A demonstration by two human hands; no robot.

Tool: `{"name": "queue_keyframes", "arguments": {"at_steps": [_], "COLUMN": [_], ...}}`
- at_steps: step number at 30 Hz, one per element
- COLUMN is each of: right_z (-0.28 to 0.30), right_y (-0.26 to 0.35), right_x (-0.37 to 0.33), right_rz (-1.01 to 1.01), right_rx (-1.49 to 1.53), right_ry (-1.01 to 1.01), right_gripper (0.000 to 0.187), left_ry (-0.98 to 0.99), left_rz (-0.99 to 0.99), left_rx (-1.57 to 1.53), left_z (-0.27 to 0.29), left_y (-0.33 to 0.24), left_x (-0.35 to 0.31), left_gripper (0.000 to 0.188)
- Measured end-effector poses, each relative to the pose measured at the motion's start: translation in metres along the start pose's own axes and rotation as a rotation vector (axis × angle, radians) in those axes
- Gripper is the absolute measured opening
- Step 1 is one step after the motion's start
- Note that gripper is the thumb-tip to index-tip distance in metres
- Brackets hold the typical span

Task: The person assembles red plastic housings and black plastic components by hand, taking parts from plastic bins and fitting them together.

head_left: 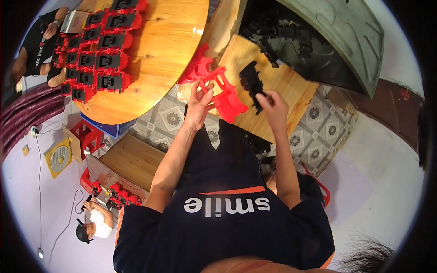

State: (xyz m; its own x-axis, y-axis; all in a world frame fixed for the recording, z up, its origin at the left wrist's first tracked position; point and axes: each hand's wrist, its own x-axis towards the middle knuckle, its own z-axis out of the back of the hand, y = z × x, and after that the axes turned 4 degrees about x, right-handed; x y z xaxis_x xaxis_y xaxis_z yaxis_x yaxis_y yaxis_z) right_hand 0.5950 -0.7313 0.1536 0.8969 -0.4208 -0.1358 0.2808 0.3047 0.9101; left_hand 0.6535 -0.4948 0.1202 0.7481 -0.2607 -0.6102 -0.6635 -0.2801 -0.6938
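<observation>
We hold the red plastic frame [231, 107] by its side in our left hand [197, 108] and pinch the black plastic bracket [250, 79] by its near end in our right hand [274, 105], over the small wooden table [298, 88]. We should grip edges, keeping fingertips off the openings.

The held frame [231, 103] is bright red and the held narrow piece [250, 81] plain black. Rows of units [110, 62] pair red with black. The round bench [168, 32] is honey-yellow wood with brown knots. The floor tiles [173, 119], grey and white, carry diamonds with dark flowers. The shirt [218, 241] is navy, with white lettering and an orange stripe. The curtain [25, 113] is maroon, the tray [105, 128] blue, the wall [20, 182] pale lilac.
</observation>
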Motion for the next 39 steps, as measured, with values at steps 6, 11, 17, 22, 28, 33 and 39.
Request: {"name": "queue_keyframes", "arguments": {"at_steps": [6, 11, 17, 22, 28, 33, 39], "right_z": [-0.023, -0.033, -0.048, -0.052, -0.126, -0.168, -0.279], "right_y": [0.065, 0.073, 0.081, 0.103, 0.113, 0.103, 0.094], "right_x": [-0.025, -0.025, -0.026, -0.015, 0.018, -0.018, -0.063], "right_rz": [0.303, 0.391, 0.403, 0.477, 0.467, 0.128, 0.117], "right_rx": [-0.145, -0.228, -0.274, -0.237, -0.104, 0.387, 0.214], "right_ry": [0.012, -0.011, -0.006, 0.112, 0.326, 0.86, 1.127], "right_gripper": [0.021, 0.024, 0.025, 0.028, 0.034, 0.058, 0.075], "left_ry": [0.1, 0.152, 0.168, 0.115, -0.125, -0.468, -0.841], "left_rz": [-0.153, -0.211, -0.246, -0.353, -0.397, -0.45, -0.542], "left_rx": [-0.014, 0.021, -0.039, 0.039, 0.127, -0.208, -0.458], "left_z": [-0.028, -0.027, -0.02, -0.024, 0.008, 0.054, 0.199], "left_y": [-0.026, -0.039, -0.042, -0.049, -0.045, -0.065, -0.08], "left_x": [-0.011, -0.017, -0.019, -0.027, -0.039, -0.081, -0.102], "left_gripper": [0.063, 0.07, 0.077, 0.085, 0.054, 0.047, 0.049]}}
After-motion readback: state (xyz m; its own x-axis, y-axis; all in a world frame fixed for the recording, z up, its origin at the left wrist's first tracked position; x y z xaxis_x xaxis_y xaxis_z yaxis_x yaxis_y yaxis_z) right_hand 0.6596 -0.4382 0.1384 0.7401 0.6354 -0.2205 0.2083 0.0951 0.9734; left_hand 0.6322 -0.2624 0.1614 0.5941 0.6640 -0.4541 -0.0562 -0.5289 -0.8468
